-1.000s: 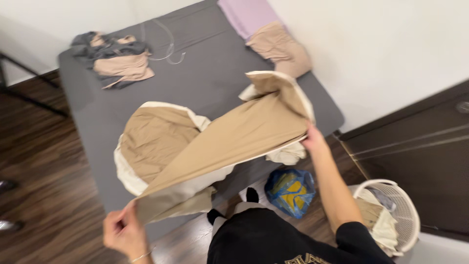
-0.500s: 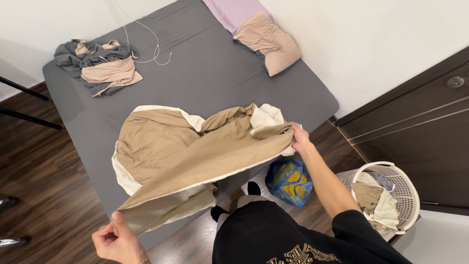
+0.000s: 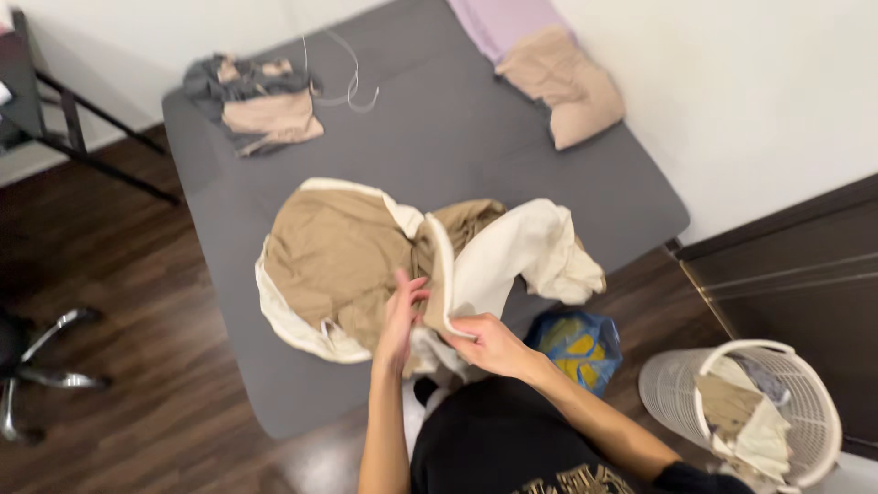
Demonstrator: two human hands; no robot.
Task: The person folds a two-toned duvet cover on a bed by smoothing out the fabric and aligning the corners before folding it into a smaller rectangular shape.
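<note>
A tan and cream garment (image 3: 347, 256) lies bunched on the near half of the grey bed (image 3: 430, 137). My left hand (image 3: 401, 316) rests flat against its tan side with the fingers apart. My right hand (image 3: 489, 343) pinches the cream edge of the same garment near the bed's front edge. A cream part (image 3: 530, 252) of the cloth is folded over toward the right.
A heap of grey and tan clothes (image 3: 251, 101) and a white cable (image 3: 343, 78) lie at the bed's far end, with a tan pillow (image 3: 562, 82) and a lilac one (image 3: 503, 18). A white laundry basket (image 3: 741, 412) with clothes and a blue bag (image 3: 576, 343) stand on the wooden floor.
The garment was stretched out between both hands; now it is gathered in a bunch. Both hands have come together at the bed's front edge. The camera view has shifted.
</note>
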